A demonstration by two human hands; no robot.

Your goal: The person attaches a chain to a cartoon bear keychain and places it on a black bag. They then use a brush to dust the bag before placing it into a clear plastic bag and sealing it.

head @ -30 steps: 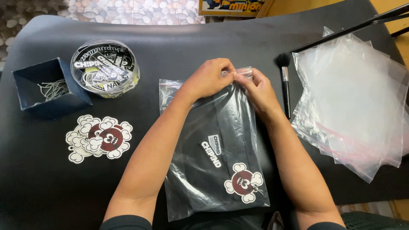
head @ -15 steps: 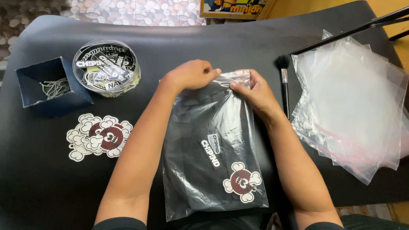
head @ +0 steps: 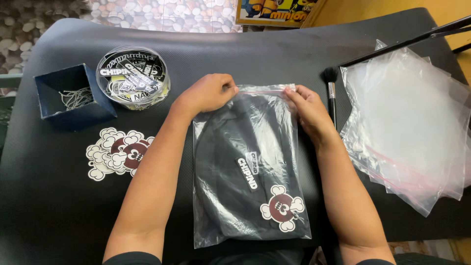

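Note:
A clear zip bag [head: 245, 147] lies on the black mat, holding a folded black garment [head: 235, 181] with a white label and a red-and-white skull-shaped sticker [head: 282, 208] over it. My left hand [head: 208, 92] pinches the bag's sealing strip at its top left corner. At the top right corner my right hand [head: 306, 105] grips the same strip. The strip runs straight between both hands.
A round clear tub of stickers [head: 132, 77] and a dark blue box with a metal chain [head: 73, 95] stand at the far left. Skull stickers [head: 120, 153] lie in front of them. A brush [head: 331, 93] and a stack of empty clear bags [head: 412, 122] lie at right.
My left hand slid left along the bag's top strip, from next to my right hand out to the left corner. The bag now lies flatter.

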